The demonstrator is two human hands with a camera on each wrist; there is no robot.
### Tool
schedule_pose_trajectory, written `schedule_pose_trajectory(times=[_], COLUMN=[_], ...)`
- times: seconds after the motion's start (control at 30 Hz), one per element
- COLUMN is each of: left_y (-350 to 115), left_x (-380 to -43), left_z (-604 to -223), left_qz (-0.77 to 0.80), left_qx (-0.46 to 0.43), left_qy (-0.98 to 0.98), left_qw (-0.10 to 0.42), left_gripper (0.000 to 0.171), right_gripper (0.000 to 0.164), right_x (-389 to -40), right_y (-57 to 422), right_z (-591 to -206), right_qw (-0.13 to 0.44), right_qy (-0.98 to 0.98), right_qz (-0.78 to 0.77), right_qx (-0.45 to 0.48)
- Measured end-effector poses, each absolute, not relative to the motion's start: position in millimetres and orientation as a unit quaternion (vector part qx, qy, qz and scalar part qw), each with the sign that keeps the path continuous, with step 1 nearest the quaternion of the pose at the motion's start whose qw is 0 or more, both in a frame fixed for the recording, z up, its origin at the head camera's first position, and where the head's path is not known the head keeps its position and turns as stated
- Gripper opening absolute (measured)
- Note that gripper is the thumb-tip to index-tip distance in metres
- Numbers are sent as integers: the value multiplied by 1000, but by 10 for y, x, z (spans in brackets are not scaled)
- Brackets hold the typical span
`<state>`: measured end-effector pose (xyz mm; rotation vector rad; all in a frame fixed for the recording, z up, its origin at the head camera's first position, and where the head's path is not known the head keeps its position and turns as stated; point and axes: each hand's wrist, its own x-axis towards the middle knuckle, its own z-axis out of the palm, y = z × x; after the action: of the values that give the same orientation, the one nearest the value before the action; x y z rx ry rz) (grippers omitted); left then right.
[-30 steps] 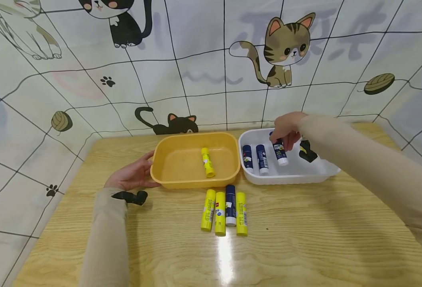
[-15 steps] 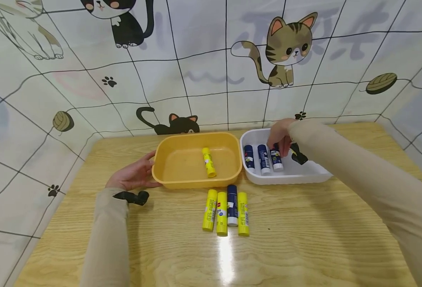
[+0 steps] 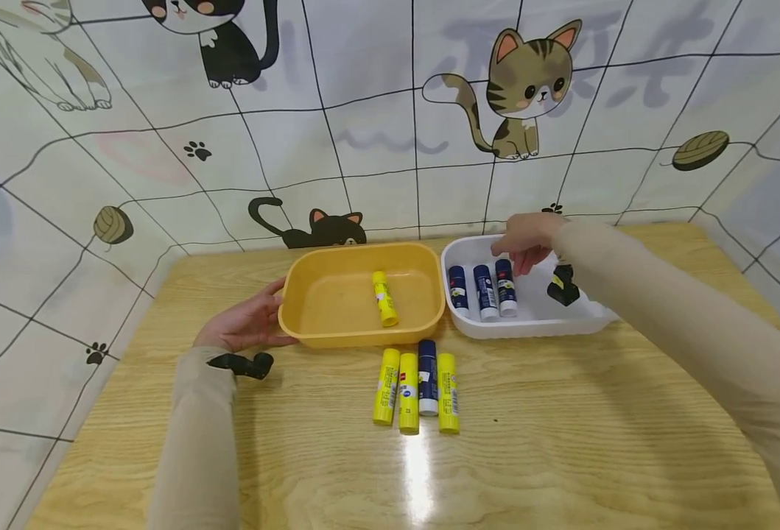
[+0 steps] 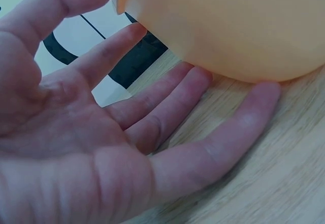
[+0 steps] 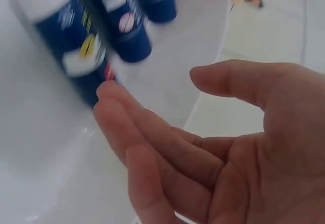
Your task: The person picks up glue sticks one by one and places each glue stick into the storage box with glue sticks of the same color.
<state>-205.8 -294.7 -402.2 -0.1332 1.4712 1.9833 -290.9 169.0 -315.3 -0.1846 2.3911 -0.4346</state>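
Note:
My left hand [image 3: 247, 322] rests at the left end of a yellow-orange plastic bin [image 3: 290, 324]. Its spread fingertips touch the bin's rim and lower wall in the left wrist view [image 4: 238, 56]. One yellow glue stick [image 3: 384, 298] lies inside. Over the white bin [image 3: 535, 330], my right hand [image 3: 529, 239] holds nothing; thumb and fingers stand apart in the right wrist view. Three navy glue sticks lie side by side at that bin's left, the rightmost navy glue stick [image 3: 506, 288] just below the fingertips. The right hand hides part of the bin's back rim.
In front of the bins, a row of glue sticks lies on the wooden table [image 3: 310, 449]: several yellow ones [image 3: 408, 394] and one navy glue stick [image 3: 428, 379]. Behind the bins hangs a white cloth [image 3: 376, 147] printed with cats. The bins stand end to end.
My right hand has lowered the navy glue stick beside the other two in the white bin, let go, and lifted slightly. The left hand stays on the yellow-orange bin.

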Motion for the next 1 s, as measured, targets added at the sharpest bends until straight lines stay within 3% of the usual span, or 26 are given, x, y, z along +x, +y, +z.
schedule_pose_trajectory(times=[0.3,1.0], left_y=[-2931,-2943], left_x=[-2057,-2051], left_z=[-3963,-4024], left_qz=[752,763], left_qx=[-53,-42], left_qy=[566,551], left_qw=[333,336], left_gripper=[58,58], right_gripper=[34,23], right_x=[-2359,-1625], right_y=[1673,1571], right_z=[-2988,-2835], right_qw=[294,237], right_qy=[934,929], right_qz=[-104,-139], right_qx=[-176,-246])
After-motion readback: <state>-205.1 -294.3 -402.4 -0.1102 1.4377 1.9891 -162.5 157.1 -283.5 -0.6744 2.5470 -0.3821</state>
